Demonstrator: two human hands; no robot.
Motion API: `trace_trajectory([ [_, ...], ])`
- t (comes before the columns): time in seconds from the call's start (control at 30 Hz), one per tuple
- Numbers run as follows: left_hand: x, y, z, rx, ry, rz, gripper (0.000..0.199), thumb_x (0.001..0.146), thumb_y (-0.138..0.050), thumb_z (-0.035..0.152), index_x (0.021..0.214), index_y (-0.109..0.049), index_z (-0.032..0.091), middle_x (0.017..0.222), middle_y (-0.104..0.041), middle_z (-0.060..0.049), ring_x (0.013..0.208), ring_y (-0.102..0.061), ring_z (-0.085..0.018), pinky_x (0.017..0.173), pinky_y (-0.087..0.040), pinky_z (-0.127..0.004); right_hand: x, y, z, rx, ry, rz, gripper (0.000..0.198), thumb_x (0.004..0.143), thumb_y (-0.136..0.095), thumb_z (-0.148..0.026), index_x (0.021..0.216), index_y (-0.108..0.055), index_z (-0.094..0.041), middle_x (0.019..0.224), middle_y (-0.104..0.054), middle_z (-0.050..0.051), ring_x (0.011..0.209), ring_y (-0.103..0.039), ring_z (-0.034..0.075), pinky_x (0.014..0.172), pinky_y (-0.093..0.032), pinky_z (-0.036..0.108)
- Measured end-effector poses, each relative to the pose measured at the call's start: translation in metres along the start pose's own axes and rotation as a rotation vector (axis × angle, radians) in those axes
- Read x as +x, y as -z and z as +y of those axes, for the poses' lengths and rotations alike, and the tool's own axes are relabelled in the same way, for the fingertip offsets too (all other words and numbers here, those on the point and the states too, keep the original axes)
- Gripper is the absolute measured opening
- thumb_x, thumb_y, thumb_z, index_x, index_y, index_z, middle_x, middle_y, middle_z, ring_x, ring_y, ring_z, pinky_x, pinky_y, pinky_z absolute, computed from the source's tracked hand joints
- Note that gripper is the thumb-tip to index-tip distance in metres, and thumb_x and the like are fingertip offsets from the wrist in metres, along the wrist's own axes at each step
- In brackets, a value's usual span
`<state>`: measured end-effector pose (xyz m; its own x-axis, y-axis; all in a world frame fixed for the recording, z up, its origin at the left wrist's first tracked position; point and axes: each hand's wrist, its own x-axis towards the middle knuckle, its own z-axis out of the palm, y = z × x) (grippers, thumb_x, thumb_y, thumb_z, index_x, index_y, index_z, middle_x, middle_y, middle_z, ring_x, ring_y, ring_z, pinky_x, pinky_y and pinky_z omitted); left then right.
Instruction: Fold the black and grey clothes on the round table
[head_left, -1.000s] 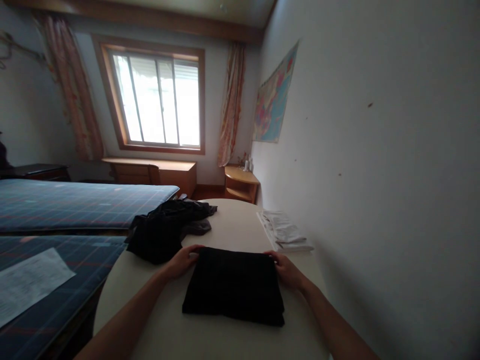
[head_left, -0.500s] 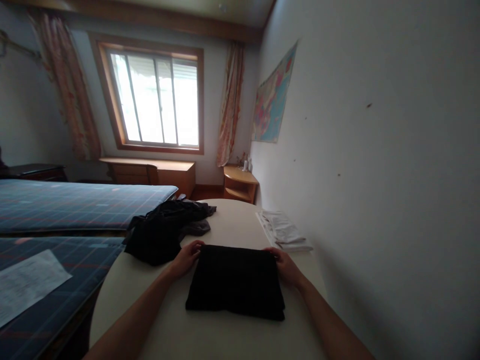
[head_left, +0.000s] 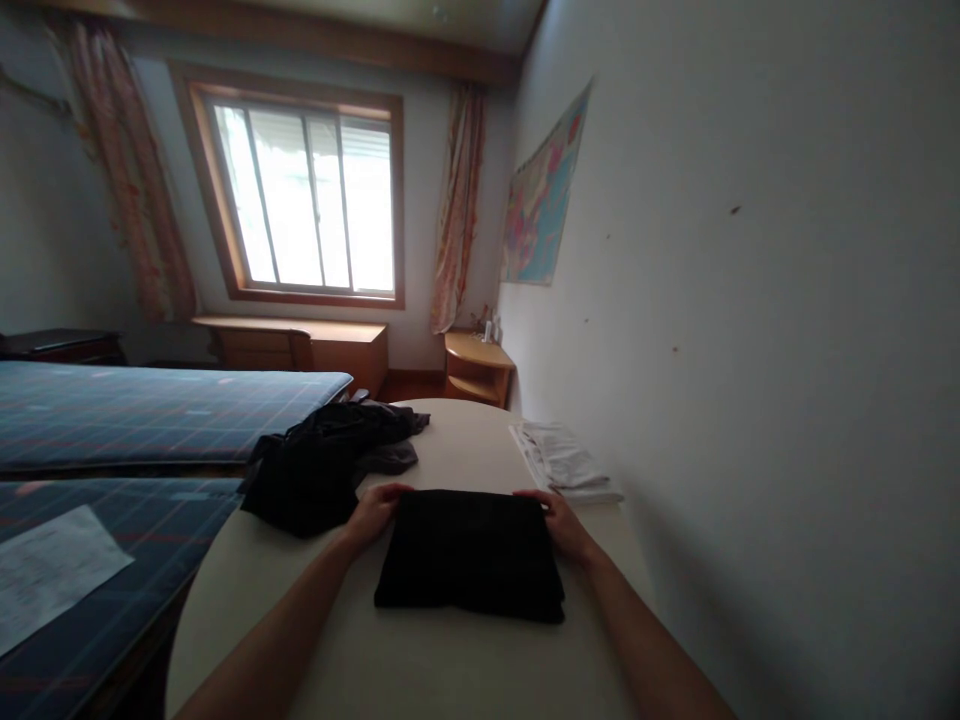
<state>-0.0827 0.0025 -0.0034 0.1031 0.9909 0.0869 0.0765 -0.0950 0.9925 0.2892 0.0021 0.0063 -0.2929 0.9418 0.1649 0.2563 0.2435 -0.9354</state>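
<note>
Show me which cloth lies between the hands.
The folded black cloth, with left hand and right hand at its far corners. The crumpled dark heap and pale cloth near the wall lie outside them.

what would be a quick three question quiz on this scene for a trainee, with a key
1. Where are the left hand and right hand on the folded black cloth?
a) at its near edge
b) at its far corners
c) on its middle

2. True or false: the crumpled dark clothing lies on the left side of the table.

3. Fill in: in the picture, the map hangs to the ____ of the window.

Key: 1 b; 2 true; 3 right
</note>
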Motion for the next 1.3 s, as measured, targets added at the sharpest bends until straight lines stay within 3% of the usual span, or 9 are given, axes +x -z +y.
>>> trace_trajectory([
  [0.17, 0.007, 0.003, 0.003, 0.135, -0.012, 0.091, 0.028, 0.063, -0.069, 0.033, 0.083, -0.077, 0.015, 0.082, -0.078, -0.007, 0.086, -0.071, -0.028, 0.085, -0.054, -0.040, 0.006, 0.017, -0.010, -0.255, 0.009, -0.132, 0.047, 0.068, -0.055, -0.026, 0.110, -0.075, -0.019, 0.111, -0.074, 0.007, 0.107, -0.066, 0.027, 0.101, -0.047, 0.044],
  [0.33, 0.013, -0.004, 0.025, 0.293, -0.116, 0.207, 0.027, 0.075, -0.060, 0.033, 0.091, -0.077, 0.020, 0.107, -0.075, -0.006, 0.111, -0.065, -0.029, 0.106, -0.043, -0.043, 0.015, 0.012, -0.051, -0.687, 0.039, 0.040, 0.044, 0.075, -0.041, -0.015, 0.098, -0.078, -0.021, 0.115, -0.072, 0.007, 0.112, -0.063, 0.021, 0.108, -0.040, 0.038],
  [0.43, 0.002, -0.029, 0.042, 0.509, -0.296, 0.088, 0.037, 0.085, -0.054, 0.036, 0.115, -0.072, 0.023, 0.135, -0.063, -0.005, 0.129, -0.053, -0.025, 0.115, -0.033, -0.040, 0.014, -0.022, -0.073, -0.755, 0.128, 0.049, 0.048, 0.090, -0.038, -0.024, 0.130, -0.063, -0.018, 0.132, -0.063, 0.009, 0.125, -0.055, 0.021, 0.113, -0.034, 0.037],
  [0.5, -0.012, -0.047, 0.046, 0.763, -0.392, -0.045, 0.049, 0.091, -0.049, 0.040, 0.136, -0.058, 0.023, 0.151, -0.046, -0.006, 0.142, -0.038, -0.025, 0.119, -0.025, -0.042, 0.007, -0.050, -0.077, -0.840, 0.123, -0.026, 0.055, 0.096, -0.039, -0.044, 0.145, -0.048, -0.021, 0.149, -0.048, 0.009, 0.141, -0.037, 0.027, 0.119, -0.022, 0.045],
  [0.67, -0.046, -0.062, 0.026, 1.138, -0.248, -0.193, 0.066, 0.095, -0.041, 0.057, 0.153, -0.033, 0.026, 0.161, -0.024, -0.011, 0.150, -0.015, -0.033, 0.118, -0.016, -0.057, -0.022, -0.088, -0.061, -0.987, -0.015, -0.141, 0.075, 0.092, -0.031, -0.072, 0.155, -0.028, -0.031, 0.163, -0.022, 0.004, 0.150, -0.009, 0.035, 0.119, -0.004, 0.055],
  [0.8, -0.051, -0.060, 0.024, 1.196, -0.213, -0.169, 0.067, 0.094, -0.043, 0.058, 0.153, -0.033, 0.028, 0.162, -0.021, -0.011, 0.149, -0.012, -0.038, 0.116, -0.016, -0.061, -0.029, -0.090, -0.054, -1.027, -0.024, -0.116, 0.076, 0.091, -0.031, -0.074, 0.155, -0.024, -0.034, 0.163, -0.019, 0.003, 0.150, -0.005, 0.035, 0.119, -0.002, 0.055],
  [0.97, -0.042, -0.078, 0.044, 1.203, -0.298, -0.106, 0.054, 0.096, -0.041, 0.048, 0.141, -0.053, 0.021, 0.152, -0.044, -0.014, 0.145, -0.031, -0.035, 0.118, -0.017, -0.055, -0.028, -0.090, -0.058, -1.060, 0.015, -0.107, 0.073, 0.091, -0.035, -0.071, 0.155, -0.020, -0.038, 0.164, -0.015, 0.003, 0.150, -0.006, 0.038, 0.116, -0.003, 0.061],
  [1.07, -0.041, -0.091, 0.039, 1.168, -0.380, -0.100, 0.054, 0.098, -0.038, 0.046, 0.148, -0.043, 0.025, 0.156, -0.038, -0.008, 0.146, -0.029, -0.031, 0.119, -0.019, -0.052, -0.029, -0.090, -0.060, -1.047, 0.049, -0.116, 0.073, 0.090, -0.035, -0.073, 0.154, -0.019, -0.042, 0.164, -0.016, 0.002, 0.149, -0.009, 0.038, 0.116, -0.003, 0.063],
  [1.3, -0.043, -0.096, 0.015, 1.175, -0.288, -0.075, 0.062, 0.099, -0.033, 0.052, 0.153, -0.034, 0.023, 0.158, -0.033, -0.009, 0.148, -0.022, -0.033, 0.119, -0.015, -0.054, -0.028, -0.090, -0.056, -1.041, 0.001, -0.134, 0.077, 0.088, -0.037, -0.075, 0.154, -0.022, -0.040, 0.163, -0.019, 0.003, 0.149, -0.010, 0.039, 0.116, -0.003, 0.063],
])
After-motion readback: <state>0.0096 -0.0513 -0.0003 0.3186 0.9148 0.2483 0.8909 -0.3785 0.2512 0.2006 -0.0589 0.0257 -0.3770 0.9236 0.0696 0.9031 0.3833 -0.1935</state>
